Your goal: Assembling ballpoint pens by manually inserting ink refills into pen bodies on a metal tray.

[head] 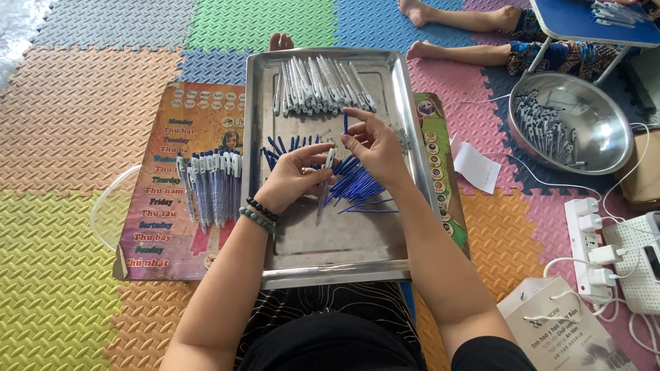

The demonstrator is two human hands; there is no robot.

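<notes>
A row of finished pens point(210, 187) is laid on the printed card point(172, 233) at far left; the left hand point(295, 175) is closed around a pen barrel point(324, 187), long axis running near-vertical toward the body; the right hand point(375, 148) is pinched on a thin blue refill point(346, 124), held upright just above the barrel's top end; loose refills point(361, 189) lie on the steel tray point(337, 264) under the right hand; a steel bowl point(605, 137) stands well apart at right.

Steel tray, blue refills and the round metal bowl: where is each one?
steel tray point(330, 257), head view, bare bottom near the front rim.
blue refills point(361, 187), head view, middle of the loose pile.
round metal bowl point(605, 127), head view, bare inner wall.
</notes>
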